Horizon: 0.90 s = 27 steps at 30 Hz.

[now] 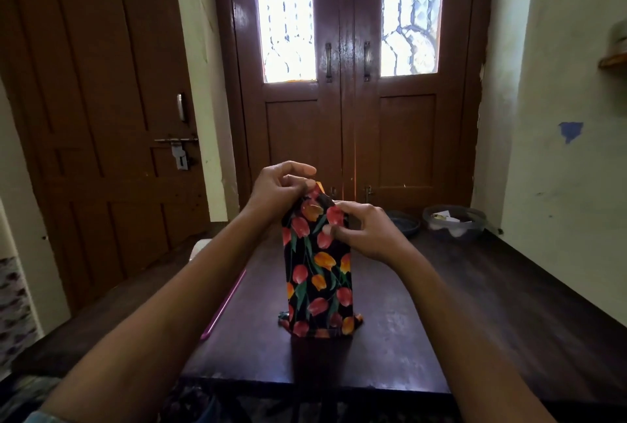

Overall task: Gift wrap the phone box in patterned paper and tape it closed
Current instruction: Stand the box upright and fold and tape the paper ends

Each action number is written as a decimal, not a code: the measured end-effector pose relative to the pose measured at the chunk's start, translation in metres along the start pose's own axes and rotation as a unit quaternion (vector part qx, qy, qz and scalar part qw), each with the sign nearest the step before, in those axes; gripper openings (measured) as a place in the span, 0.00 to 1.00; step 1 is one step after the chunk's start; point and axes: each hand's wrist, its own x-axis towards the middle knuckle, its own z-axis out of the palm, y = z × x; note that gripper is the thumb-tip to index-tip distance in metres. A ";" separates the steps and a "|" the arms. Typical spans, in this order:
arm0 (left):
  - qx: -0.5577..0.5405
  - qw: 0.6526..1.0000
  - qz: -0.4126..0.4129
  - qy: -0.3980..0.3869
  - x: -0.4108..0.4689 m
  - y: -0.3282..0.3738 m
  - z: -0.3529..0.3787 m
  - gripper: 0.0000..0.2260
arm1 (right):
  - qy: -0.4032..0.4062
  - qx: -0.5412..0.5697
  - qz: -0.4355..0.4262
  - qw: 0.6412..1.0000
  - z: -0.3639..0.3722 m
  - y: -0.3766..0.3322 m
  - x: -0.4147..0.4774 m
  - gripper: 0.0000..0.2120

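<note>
The phone box [319,273] stands upright on its short end on the dark wooden table [441,304], covered in black paper patterned with red and orange tulips. My left hand [278,191] pinches the folded paper flap at the top left of the box. On the top right, my right hand [364,229] grips the paper with its fingers curled, the thumb on the near face. Loose paper crumples at the foot of the box. No tape is visible.
A pink strip [224,304] lies along the table's left side. A dark dish [405,224] and a clear bowl [454,222] holding small items sit at the table's far right, against the wall. Brown double doors stand behind the table.
</note>
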 end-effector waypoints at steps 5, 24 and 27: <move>0.040 0.999 0.015 -0.022 -0.003 -0.008 -0.021 0.08 | 0.091 0.034 0.006 0.995 0.000 -0.008 0.008 0.10; 0.072 0.987 0.072 -0.125 -0.018 -0.037 -0.035 0.09 | 0.062 -0.029 0.084 0.994 -0.008 -0.039 0.040 0.08; 0.071 0.987 0.067 -0.130 -0.018 -0.038 -0.035 0.10 | 0.049 -0.019 0.069 0.996 -0.012 -0.046 0.043 0.07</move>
